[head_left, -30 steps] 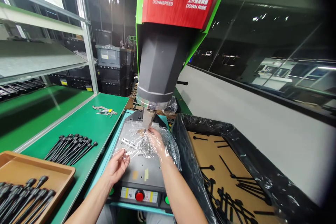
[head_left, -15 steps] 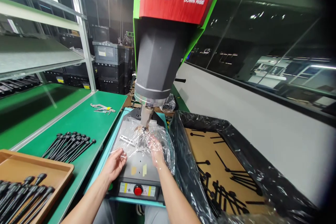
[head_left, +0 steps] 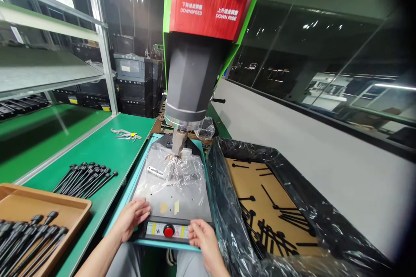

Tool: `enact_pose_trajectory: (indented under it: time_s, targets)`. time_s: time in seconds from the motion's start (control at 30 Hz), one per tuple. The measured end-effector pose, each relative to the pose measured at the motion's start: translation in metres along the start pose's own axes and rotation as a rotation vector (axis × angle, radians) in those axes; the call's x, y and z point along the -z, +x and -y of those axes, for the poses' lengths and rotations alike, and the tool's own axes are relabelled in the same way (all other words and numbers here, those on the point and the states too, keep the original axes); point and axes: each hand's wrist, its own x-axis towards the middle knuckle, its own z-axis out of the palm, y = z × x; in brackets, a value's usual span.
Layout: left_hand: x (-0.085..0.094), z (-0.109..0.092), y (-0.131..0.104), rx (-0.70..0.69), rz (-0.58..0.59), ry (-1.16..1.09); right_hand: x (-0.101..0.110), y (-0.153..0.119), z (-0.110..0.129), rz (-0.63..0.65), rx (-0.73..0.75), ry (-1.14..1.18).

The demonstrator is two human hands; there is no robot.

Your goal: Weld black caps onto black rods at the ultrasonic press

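Both my hands are at the front of a press machine's base. My left hand [head_left: 132, 216] is at the front left corner, fingers loosely stretched and holding nothing. My right hand [head_left: 203, 234] is at the right end of the front panel, its fingers loosely bent and apart, with nothing seen in them. Between them on the panel sits a red push button [head_left: 168, 230]. Behind, clear plastic film [head_left: 191, 173] covers the fixture on the metal plate [head_left: 156, 201]. A metal horn [head_left: 178, 142] reaches down to the film; what lies under its tip is hard to make out.
To the right, a box lined with black plastic [head_left: 224, 207] holds several black round-headed rods. More black rods [head_left: 89, 177] lie on the green table [head_left: 130, 119] at left, near pliers [head_left: 125, 133] and a brown tray [head_left: 81, 207]. The red machine head [head_left: 208, 21] hangs above.
My right hand has drawn back from the film and fixture to the front panel. My left hand has also come back, down to the base's front left corner. The view has tilted slightly.
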Motion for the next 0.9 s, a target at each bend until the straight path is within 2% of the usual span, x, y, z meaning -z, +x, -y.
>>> enact_pose_trajectory:
  time_s: [0.07,0.13,0.27,0.47,0.67,0.8,0.9]
  targets:
    - [0.019,0.017,-0.01,-0.015,0.029,0.162,0.012,-0.012,-0.018,0.017,-0.012,-0.142]
    - [0.039,0.035,-0.013,-0.002,0.074,0.29,0.023,-0.017,-0.036,-0.035,-0.013,-0.249]
    - [0.063,0.056,-0.003,-0.047,0.119,0.397,0.035,-0.014,-0.057,-0.141,0.004,-0.314]
    - [0.062,0.053,0.003,-0.075,0.138,0.427,0.029,-0.008,-0.05,-0.22,0.071,-0.316]
    - [0.058,0.043,-0.007,0.04,0.064,0.488,0.023,-0.005,-0.049,-0.235,0.06,-0.295]
    - [0.062,0.044,-0.014,0.033,0.137,0.49,0.025,-0.008,-0.049,-0.205,0.009,-0.24]
    - [0.065,0.053,-0.016,0.025,0.174,0.508,0.027,-0.014,-0.048,-0.172,-0.01,-0.208]
